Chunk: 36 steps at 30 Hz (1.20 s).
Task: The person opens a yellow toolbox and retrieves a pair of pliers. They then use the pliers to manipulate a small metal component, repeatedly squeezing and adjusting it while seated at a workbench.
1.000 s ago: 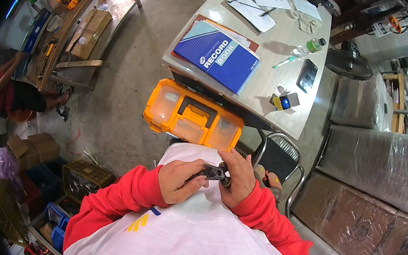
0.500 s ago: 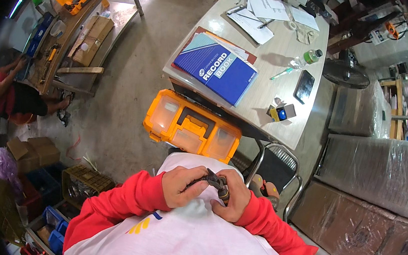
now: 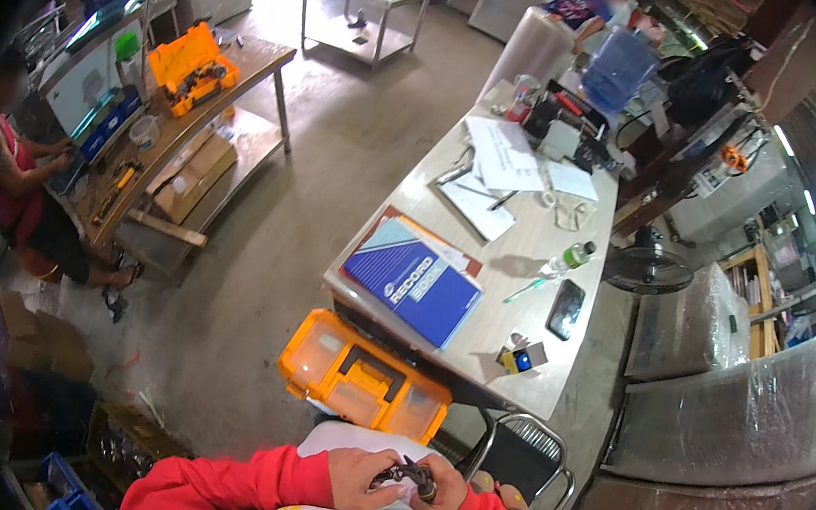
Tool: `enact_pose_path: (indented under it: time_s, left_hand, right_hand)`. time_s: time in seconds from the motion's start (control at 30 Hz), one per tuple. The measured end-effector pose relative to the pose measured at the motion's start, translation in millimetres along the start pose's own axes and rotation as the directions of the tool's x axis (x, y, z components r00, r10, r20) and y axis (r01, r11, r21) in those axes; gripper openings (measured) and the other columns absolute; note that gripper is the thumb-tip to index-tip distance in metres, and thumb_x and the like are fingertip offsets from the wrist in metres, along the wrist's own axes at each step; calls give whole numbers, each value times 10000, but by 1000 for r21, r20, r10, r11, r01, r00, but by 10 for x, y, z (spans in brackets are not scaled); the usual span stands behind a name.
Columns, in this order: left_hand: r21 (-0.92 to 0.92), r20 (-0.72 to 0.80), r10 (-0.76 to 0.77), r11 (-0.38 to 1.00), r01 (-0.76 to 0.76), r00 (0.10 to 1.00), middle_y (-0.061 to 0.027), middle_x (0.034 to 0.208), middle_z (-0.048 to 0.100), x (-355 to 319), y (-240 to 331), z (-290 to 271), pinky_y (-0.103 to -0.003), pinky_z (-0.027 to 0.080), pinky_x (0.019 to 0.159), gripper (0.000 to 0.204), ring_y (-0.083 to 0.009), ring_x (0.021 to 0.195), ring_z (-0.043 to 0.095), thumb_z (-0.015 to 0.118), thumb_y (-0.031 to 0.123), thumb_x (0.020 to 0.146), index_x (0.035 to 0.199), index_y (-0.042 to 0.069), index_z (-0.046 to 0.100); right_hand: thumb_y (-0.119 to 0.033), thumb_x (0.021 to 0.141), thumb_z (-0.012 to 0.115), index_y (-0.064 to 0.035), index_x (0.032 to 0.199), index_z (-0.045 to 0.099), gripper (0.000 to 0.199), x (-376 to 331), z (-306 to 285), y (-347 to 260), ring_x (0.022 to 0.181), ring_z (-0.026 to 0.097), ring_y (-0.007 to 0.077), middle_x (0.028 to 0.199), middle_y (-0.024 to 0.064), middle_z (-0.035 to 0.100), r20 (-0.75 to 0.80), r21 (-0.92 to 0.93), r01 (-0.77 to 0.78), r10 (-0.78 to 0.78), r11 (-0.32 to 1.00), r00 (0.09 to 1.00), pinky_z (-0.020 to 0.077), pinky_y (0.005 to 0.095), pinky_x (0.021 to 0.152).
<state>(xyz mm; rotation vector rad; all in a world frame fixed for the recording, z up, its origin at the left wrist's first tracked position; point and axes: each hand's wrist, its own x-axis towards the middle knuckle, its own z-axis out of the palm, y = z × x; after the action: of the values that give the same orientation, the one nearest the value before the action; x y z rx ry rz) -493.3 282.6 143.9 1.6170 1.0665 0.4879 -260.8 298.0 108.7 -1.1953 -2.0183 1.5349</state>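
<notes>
In the head view, low in the middle and close to my white shirt, both hands hold a small dark tool that looks like pliers. My left hand is closed around its left part. My right hand grips the other end, where a short dark handle points down between the fingers. Much of the tool is hidden by the fingers. Just beyond my hands, an orange toolbox with clear lid compartments stands against the near side of the desk.
The desk carries a blue record book, papers, a bottle, a phone and a small open box. Right of my hands is a metal-framed chair. Another person works at a wooden bench on the left; someone else is far back.
The view has tilted up, so hands and desk sit lower and more of the far room shows. Both hands still hold the dark tool near my shirt.
</notes>
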Motion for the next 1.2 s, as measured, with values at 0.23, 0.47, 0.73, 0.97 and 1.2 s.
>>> enact_pose_path:
  time_s: [0.23,0.47,0.73,0.97,1.2]
  left_hand:
    - [32,140,-27,999,23,990,-181,719,648,57,-57,-35,-425,509,611,311,-349,637,646,606,355,943,987,48,639]
    - [-260,511,37,959,113,859,-29,577,543,95,-295,-209,-327,383,494,378,-115,526,460,611,323,949,739,9,633]
    - [-354,649,35,898,260,760,30,557,494,203,-239,-372,-300,384,472,314,-70,500,455,582,279,989,798,37,642]
    - [132,160,-57,991,36,985,-201,675,633,139,-43,-265,-438,507,598,125,-369,609,633,623,168,833,833,44,643]
    - [378,-312,261,916,-133,914,-147,613,598,231,-244,-54,-410,482,475,211,-336,550,626,740,149,757,745,62,548]
  right_hand:
    - [-142,622,748,-50,955,550,398,48,78,150,765,542,362,835,146,547,-20,-88,201,-204,976,979,432,437,663]
    - [-120,568,744,-72,912,549,398,139,157,115,754,515,371,819,145,528,-25,-106,304,-308,947,951,382,448,641]
    - [-69,571,743,-81,888,533,381,174,105,-38,750,505,354,810,119,529,-52,-110,244,-250,964,967,358,431,649]
    - [-38,576,752,-74,881,529,380,146,88,-101,740,518,349,809,125,536,-144,-131,130,-149,983,978,373,432,638]
    - [-6,574,727,-42,871,527,360,164,155,-54,720,523,358,786,151,536,-217,-71,38,-53,997,975,401,433,628]
